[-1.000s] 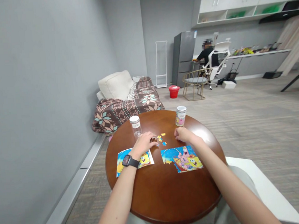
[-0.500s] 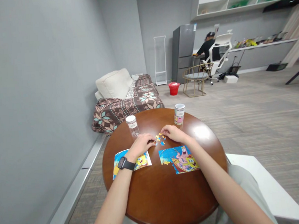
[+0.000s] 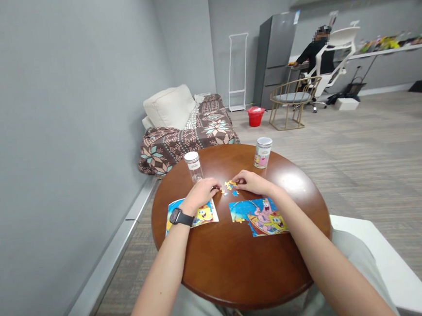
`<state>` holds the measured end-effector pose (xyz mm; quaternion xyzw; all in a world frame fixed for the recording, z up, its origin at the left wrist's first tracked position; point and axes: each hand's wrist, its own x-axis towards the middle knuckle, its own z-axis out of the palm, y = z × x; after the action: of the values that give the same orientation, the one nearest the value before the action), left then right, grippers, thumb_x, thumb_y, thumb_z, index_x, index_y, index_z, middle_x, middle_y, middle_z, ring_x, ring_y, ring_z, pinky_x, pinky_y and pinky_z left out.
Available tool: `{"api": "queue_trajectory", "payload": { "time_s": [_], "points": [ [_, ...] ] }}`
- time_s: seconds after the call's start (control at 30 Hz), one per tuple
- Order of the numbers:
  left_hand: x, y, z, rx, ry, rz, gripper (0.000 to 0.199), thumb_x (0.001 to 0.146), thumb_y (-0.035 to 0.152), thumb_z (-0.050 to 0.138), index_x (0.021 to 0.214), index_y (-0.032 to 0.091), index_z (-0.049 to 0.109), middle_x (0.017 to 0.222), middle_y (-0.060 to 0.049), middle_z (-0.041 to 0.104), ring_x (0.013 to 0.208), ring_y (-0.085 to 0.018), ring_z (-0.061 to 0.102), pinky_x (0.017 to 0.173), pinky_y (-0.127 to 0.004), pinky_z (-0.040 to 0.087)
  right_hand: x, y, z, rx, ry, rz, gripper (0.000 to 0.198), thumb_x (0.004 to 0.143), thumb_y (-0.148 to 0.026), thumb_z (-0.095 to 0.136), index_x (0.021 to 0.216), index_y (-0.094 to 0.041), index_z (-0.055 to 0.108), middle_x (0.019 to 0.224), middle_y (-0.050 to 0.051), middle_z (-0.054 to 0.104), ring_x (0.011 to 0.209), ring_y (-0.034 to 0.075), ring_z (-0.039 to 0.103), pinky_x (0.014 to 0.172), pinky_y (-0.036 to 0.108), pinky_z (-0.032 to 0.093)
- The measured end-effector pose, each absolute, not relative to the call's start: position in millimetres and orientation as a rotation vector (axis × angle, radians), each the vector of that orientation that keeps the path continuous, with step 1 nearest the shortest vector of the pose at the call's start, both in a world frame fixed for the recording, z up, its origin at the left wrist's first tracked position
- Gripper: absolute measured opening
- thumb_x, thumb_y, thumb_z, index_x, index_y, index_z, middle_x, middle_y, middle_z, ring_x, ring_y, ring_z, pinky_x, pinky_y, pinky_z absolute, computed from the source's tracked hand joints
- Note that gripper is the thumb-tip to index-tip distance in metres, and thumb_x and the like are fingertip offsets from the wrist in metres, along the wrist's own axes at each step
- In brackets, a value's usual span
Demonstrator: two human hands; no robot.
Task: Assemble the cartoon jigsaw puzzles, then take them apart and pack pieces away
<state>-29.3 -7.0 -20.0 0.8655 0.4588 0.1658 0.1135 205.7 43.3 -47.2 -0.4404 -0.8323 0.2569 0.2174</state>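
Loose jigsaw pieces (image 3: pixel 230 185), yellow and blue, lie in a small heap between my hands. My left hand (image 3: pixel 203 192), with a black watch at the wrist, pinches a small puzzle piece at the heap's left side; the fingers hide most of it. From the right, my right hand (image 3: pixel 251 182) has its fingertips closed on a piece at the heap's edge. Nearer to me lies a partly joined cartoon jigsaw (image 3: pixel 261 216), its lower left corner open and its right end under my forearm. A printed cartoon sheet (image 3: pixel 205 216) is partly covered by my left wrist.
On the round brown table (image 3: pixel 237 268) stand a clear jar (image 3: pixel 195 168) with a white lid and a printed tin (image 3: pixel 262 153). Beyond are a covered sofa (image 3: pixel 195 137), a red bucket (image 3: pixel 255 118), a gold-framed chair (image 3: pixel 294 98) and a person seated at a counter.
The view has shifted, so the whole scene sits farther right and somewhat higher. Both hands stay beside the heap, and the left fingertips have moved slightly away from me along its left side.
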Motion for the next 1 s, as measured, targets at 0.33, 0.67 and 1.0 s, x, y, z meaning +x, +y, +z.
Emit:
{"api": "queue_trajectory", "payload": {
  "time_s": [0.33, 0.67, 1.0],
  "points": [
    [-17, -10, -27, 2.374, 1.370, 0.380, 0.030, 0.091, 0.038, 0.058, 0.110, 0.016, 0.065, 0.082, -0.001, 0.058, 0.073, -0.016, 0.053, 0.068, -0.027, 0.041, 204, 40, -43, -1.195, -2.303, 0.698, 0.041, 0.076, -0.014, 0.069, 0.117, -0.013, 0.066, 0.105, 0.009, 0.065, 0.076, 0.012, 0.060, 0.079, 0.028, 0.051],
    [-22, -9, -22, 2.274, 1.260, 0.385, 0.020, 0.089, 0.028, 0.058, 0.104, 0.018, 0.066, 0.085, -0.001, 0.059, 0.075, -0.015, 0.054, 0.070, -0.025, 0.041, 202, 37, -39, -1.127, -2.367, 0.716, 0.030, 0.080, -0.009, 0.063, 0.108, -0.017, 0.071, 0.103, 0.006, 0.065, 0.075, 0.012, 0.058, 0.081, 0.027, 0.049],
    [-22, -10, -23, 2.221, 1.303, 0.376, 0.025, 0.088, 0.031, 0.059, 0.108, 0.018, 0.062, 0.093, -0.002, 0.065, 0.079, -0.017, 0.057, 0.072, -0.027, 0.043, 202, 37, -38, -1.159, -2.359, 0.739, 0.027, 0.079, -0.009, 0.064, 0.103, -0.016, 0.073, 0.102, 0.006, 0.063, 0.073, 0.011, 0.058, 0.079, 0.025, 0.050]
  ]
}}
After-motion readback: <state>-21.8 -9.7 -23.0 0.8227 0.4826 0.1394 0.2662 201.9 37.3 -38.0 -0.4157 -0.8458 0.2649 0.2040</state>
